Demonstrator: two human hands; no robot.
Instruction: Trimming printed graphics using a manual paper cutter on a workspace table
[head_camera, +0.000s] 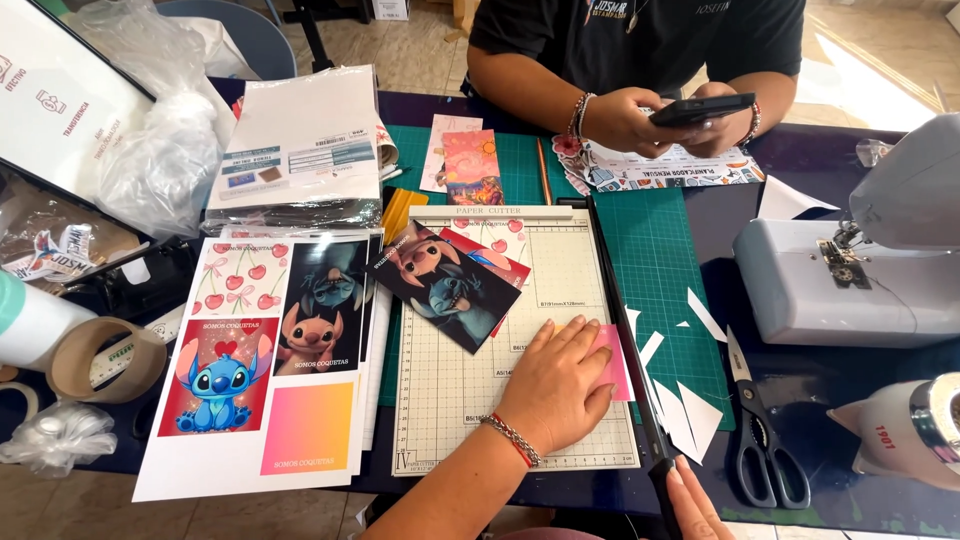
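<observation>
My left hand (555, 385) lies flat on a pink card (612, 362), pressing it onto the gridded board of a paper cutter (450, 385) against its right edge. The black blade arm (622, 330) of the cutter runs down that edge, and my right hand (692, 505) grips its handle at the bottom of the view. A few printed cartoon cards (450, 278) lie on the upper left of the board. White paper offcuts (685, 410) are scattered just right of the blade.
A printed sheet of cartoon pictures (265, 365) lies left of the cutter. Scissors (762, 430) and a white sewing machine (850, 280) stand at the right. Tape rolls (100, 358) sit far left. A person across the green cutting mat (660, 250) holds a phone (700, 108).
</observation>
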